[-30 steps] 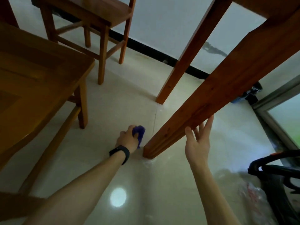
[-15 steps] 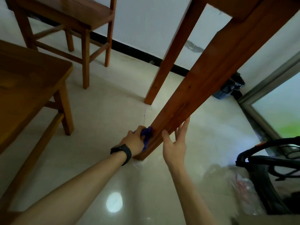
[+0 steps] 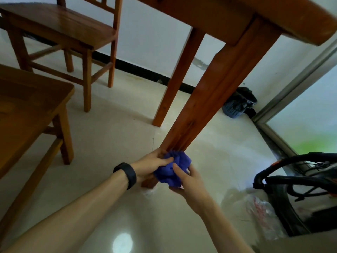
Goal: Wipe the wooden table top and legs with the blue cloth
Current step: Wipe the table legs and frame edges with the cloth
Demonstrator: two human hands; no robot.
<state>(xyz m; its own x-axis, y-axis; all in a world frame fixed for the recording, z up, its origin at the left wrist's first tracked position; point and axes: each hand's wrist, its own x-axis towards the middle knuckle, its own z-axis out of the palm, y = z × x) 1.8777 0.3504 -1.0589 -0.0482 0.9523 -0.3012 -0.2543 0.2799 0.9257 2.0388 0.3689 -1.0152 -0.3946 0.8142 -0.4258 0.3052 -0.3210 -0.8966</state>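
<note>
A bunched blue cloth (image 3: 172, 170) sits against the lower end of the near wooden table leg (image 3: 209, 99), just above the tiled floor. My left hand (image 3: 151, 165), with a black band on its wrist, grips the cloth from the left, its thumb lying across the cloth. My right hand (image 3: 187, 179) holds the cloth from below and from the right, thumb pressed into it. A second table leg (image 3: 175, 84) stands behind. The table top's edge (image 3: 273, 17) runs across the upper right.
A wooden chair (image 3: 73, 31) stands at the back left and another wooden seat (image 3: 27, 106) fills the left side. A blue basket (image 3: 234, 109) sits by the wall. A black framed object (image 3: 295, 181) and a plastic bag (image 3: 262, 212) lie at the right.
My right hand left the side of the leg and took hold of the cloth beside my left hand. The view rose and shows more of the table's underside.
</note>
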